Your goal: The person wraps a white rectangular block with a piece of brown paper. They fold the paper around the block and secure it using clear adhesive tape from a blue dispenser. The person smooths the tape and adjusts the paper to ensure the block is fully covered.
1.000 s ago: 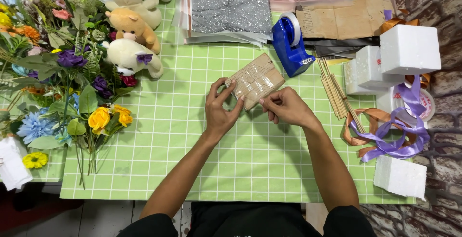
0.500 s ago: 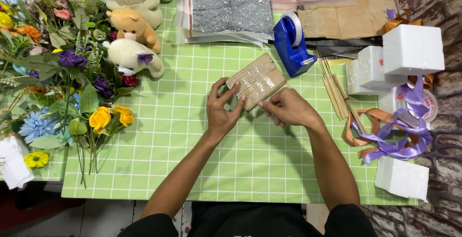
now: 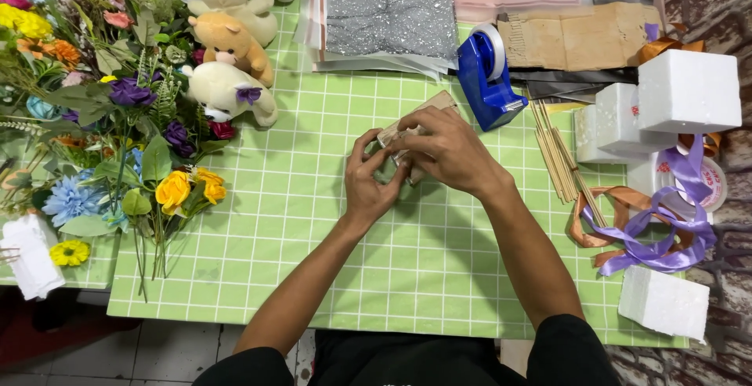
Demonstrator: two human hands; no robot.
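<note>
The fingers (image 3: 392, 144) of both hands are closed around a small tan wrapped block (image 3: 427, 110), which is held just above the bench (image 3: 439, 276) at its middle. The left hand (image 3: 374, 182) grips it from below and the right hand (image 3: 446, 151) is laid over the top. Half a second ago the block was lying more flat and mostly in view, with the hands at its lower edge; now it is mostly covered, so the wrapping seems to be pressed or folded at one end. Only one corner and a pale edge are seen; the surface looks like brown paper. Just beside it stands a blue tape dispenser (image 3: 486, 80); sticks (image 3: 558, 159) and foam blocks (image 3: 688, 92) lie to the right, flowers (image 3: 117, 119) to the left.
</note>
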